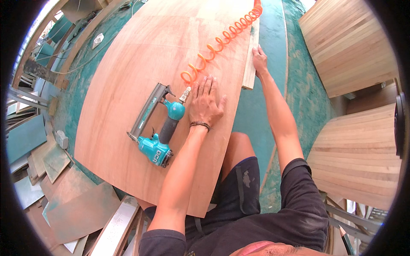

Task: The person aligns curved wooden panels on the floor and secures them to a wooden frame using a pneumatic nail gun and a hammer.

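Left hand (206,101) lies flat, grip wide, beside one teal nail gun (157,128); right hand (259,61) pinches one wooden strip (251,64) on one plywood sheet (141,64).

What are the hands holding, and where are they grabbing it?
The right hand grips a thin wooden strip at the plywood sheet's right edge, fingers on the strip's side. The left hand only lies flat on the sheet, beside the teal nail gun.

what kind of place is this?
Likely a woodworking shop: a large plywood sheet on a green floor, a teal pneumatic nailer on a coiled orange air hose, and stacked timber panels.
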### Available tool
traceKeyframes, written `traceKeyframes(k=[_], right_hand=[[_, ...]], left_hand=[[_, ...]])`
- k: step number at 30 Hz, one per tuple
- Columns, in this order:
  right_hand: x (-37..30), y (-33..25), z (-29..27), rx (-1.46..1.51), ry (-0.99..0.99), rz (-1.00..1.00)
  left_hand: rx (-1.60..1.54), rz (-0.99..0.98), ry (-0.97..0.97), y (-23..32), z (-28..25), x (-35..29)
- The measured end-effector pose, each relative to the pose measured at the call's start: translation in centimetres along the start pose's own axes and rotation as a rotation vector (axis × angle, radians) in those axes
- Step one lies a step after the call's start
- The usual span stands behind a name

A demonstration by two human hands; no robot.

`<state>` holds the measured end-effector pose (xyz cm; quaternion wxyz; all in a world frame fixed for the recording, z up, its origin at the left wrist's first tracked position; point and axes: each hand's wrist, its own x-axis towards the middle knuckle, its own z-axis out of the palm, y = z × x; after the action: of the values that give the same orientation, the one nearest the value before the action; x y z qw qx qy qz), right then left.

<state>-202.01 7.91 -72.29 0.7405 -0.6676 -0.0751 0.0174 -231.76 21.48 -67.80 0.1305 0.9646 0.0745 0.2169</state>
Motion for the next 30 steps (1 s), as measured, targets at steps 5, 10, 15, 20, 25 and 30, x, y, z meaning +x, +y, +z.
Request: traceKeyframes(k=[5,10,15,20,25,30], right_hand=[[1.5,0.8,0.4,0.003,-0.004,0.004],[5.1,1.6,-0.5,-0.032,-0.002,-0.010],[6.1,1.7,0.1,-0.067,-0.018,-0.018],[6.7,1.4,-0.3,-0.151,0.006,-0.032],[6.7,0.9,-0.4,-0.183,0.015,-0.035],[6.5,0.9,-0.6,-0.160,0.023,0.009]], left_hand=[[0.015,-0.011,-0.010,-0.1,-0.2,-0.1],[0.006,-0.010,-0.024,0.2,-0.5,0.1],[0.009,-0.025,-0.042,0.1,-0.8,0.1],[0.019,-0.031,-0.049,0.5,-0.9,0.3],[0.049,-0.042,-0.052,0.8,-0.9,0.3],[0.051,-0.035,-0.058,0.9,-0.8,0.3]])
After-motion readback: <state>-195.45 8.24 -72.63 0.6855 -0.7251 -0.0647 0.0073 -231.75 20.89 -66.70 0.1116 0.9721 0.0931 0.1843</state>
